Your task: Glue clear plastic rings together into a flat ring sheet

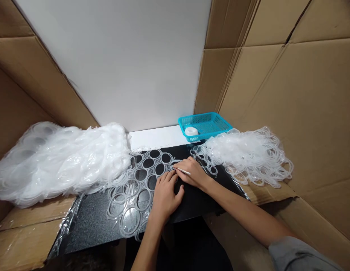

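A clear plastic sheet of joined rings (135,188) lies flat on a black work surface (87,222). My left hand (163,194) rests on the sheet's right edge with its fingers extended flat, pressing it down. My right hand (192,171) sits just beyond it, fingers curled around a thin white stick-like tool (183,171) whose tip meets the sheet near a ring. Some rings in the sheet still hold clear discs; others show the black surface through them.
A big heap of clear plastic sheets (56,158) fills the left side. A pile of loose clear rings (245,154) lies at the right. A blue basket (204,125) with a small white round piece (191,131) stands behind. Cardboard walls (290,94) enclose both sides.
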`<state>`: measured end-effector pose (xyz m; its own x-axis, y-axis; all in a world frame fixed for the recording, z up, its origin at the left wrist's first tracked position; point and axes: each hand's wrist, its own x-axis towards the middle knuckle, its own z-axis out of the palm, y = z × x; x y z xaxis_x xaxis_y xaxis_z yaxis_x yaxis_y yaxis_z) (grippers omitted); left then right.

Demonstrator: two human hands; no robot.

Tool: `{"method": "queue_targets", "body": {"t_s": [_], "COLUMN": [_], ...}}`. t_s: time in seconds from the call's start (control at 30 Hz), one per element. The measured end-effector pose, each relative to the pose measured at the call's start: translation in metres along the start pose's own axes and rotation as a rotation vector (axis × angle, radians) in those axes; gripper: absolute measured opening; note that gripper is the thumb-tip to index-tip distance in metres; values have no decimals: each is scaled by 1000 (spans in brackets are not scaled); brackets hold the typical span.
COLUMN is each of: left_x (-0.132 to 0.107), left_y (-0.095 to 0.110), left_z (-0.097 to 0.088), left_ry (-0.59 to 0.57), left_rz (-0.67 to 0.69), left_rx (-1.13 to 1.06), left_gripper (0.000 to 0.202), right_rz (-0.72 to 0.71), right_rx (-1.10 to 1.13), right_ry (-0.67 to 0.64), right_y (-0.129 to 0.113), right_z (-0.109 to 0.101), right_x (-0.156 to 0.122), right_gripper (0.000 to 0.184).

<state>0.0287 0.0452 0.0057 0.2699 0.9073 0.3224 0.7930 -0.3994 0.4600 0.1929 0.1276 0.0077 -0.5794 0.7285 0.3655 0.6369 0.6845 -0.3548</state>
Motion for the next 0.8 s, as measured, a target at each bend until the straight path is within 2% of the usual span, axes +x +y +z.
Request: {"method": "queue_targets", "body": {"t_s": [0.1,0.3,0.5,0.8], "left_x": [-2,-6,-5,-1], "left_y": [-1,-6,0,2], "left_z": [1,3,0,-4], "left_ry": [2,39,9,-75], "left_rz": [17,12,-12,16], "left_rx": [20,-13,71,157], "left_gripper": [41,38,28,31], "right_rz": [62,233,228,177], "right_rx": [66,431,530,536], "right_ry": [21,30,-8,-30], "right_y": [4,25,29,26], "right_z": [2,2,-3,-2], "right_x": [1,2,1,3], "right_gripper": [23,19,16,15]}}
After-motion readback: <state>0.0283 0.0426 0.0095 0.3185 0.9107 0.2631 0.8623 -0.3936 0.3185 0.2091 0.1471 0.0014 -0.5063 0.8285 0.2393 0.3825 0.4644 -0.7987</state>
